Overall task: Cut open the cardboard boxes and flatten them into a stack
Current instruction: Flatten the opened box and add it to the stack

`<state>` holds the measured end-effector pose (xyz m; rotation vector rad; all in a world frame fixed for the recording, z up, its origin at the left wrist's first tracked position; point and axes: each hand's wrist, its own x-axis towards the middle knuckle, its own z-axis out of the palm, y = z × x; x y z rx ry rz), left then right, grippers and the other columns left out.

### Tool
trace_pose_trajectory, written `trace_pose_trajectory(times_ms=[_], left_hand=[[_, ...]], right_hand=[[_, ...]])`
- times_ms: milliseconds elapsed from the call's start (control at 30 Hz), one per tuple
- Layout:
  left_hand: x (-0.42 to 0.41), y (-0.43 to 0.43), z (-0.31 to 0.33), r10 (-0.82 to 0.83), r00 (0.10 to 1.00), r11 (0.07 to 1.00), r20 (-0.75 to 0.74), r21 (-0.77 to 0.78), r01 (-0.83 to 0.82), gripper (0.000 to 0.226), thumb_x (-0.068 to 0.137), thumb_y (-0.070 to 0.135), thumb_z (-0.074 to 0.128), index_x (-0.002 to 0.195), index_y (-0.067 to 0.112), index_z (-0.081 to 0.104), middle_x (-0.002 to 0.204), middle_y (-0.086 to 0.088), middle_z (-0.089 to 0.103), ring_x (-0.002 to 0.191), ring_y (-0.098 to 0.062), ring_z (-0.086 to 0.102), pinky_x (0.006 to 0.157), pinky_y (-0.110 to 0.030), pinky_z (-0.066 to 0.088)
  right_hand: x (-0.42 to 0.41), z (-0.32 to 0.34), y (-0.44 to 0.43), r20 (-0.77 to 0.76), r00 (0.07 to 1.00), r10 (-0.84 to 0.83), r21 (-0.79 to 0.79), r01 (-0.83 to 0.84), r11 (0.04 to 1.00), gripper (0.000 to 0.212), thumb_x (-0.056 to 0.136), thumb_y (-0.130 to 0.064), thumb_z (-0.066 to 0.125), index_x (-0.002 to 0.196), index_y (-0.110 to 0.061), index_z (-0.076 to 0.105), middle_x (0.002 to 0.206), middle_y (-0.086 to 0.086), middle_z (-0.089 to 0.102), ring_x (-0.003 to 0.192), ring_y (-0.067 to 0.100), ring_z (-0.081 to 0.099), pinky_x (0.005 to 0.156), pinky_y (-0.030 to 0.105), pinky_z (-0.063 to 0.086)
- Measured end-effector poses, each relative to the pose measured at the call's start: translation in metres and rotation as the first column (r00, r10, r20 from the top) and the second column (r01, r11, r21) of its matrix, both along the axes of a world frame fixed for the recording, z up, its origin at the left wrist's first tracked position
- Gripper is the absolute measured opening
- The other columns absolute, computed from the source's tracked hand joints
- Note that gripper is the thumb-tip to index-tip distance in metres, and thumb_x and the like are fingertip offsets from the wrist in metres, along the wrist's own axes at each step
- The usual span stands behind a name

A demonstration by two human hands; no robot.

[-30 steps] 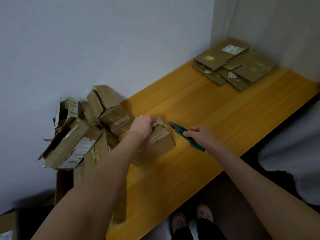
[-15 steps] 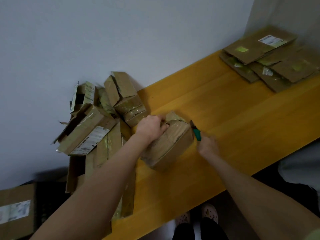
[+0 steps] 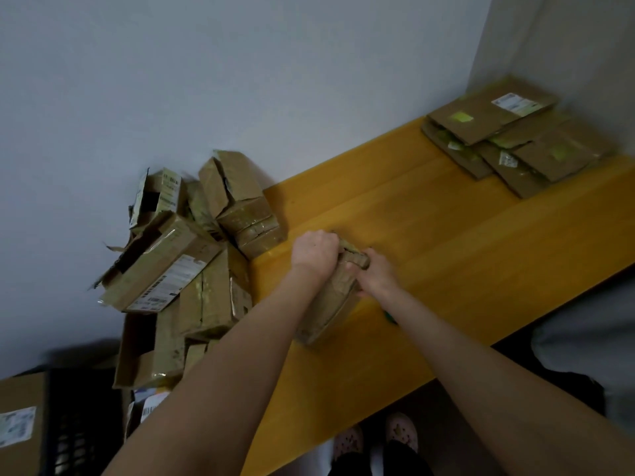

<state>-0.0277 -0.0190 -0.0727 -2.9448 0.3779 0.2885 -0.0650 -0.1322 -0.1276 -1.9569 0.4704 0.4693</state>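
Between left hand point(image 3: 314, 250) and right hand point(image 3: 376, 274), creased taped cardboard box point(image 3: 331, 304).

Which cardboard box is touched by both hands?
The small box mid-table, between the left hand and right hand; the piled boxes at left and flattened stack far right lie untouched.

Only one camera was used, on the person's head. It looked forward and down at the yellow table point(image 3: 446, 255), a bit crooked, so the table ran slanted across the picture. Both arms stretched up from the bottom edge. The left hand point(image 3: 314, 250) and right hand point(image 3: 376, 273) were close to the camera, near the middle. The wall point(image 3: 240, 80) filled the top and the shoes point(image 3: 400, 432) showed at the very bottom. The sides looked bent, maybe from the wide lens.
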Motion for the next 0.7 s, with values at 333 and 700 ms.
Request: trace_pose_trajectory(times_ms=[333, 700], left_hand=[[0.014, 0.034, 0.012, 0.228, 0.93, 0.839, -0.29, -0.425, -0.338, 0.039, 0.101, 0.037, 0.044, 0.086, 0.006, 0.063, 0.079, -0.008, 0.061, 0.081, -0.028, 0.062, 0.069, -0.033, 0.048], [-0.02, 0.057, 0.025, 0.376, 0.728, 0.246, -0.573, -0.696, -0.675, 0.035, 0.1, 0.029, 0.05, 0.104, -0.001, 0.067, 0.105, -0.018, 0.069, 0.098, -0.032, 0.065, 0.093, -0.046, 0.052]], right_hand=[[-0.003, 0.001, -0.01, -0.04, 0.998, -0.043, 0.165, 0.049, 0.985, 0.046, 0.097, -0.021, 0.055, 0.141, -0.016, 0.041, 0.13, 0.012, 0.053, 0.11, 0.032, 0.057, 0.076, 0.039, 0.058], [0.002, 0.016, -0.005, 0.081, 0.994, 0.077, -0.194, -0.061, 0.979, 0.073, 0.091, -0.042, 0.059, 0.15, -0.021, 0.021, 0.146, 0.008, 0.042, 0.128, 0.03, 0.046, 0.101, 0.044, 0.044]])
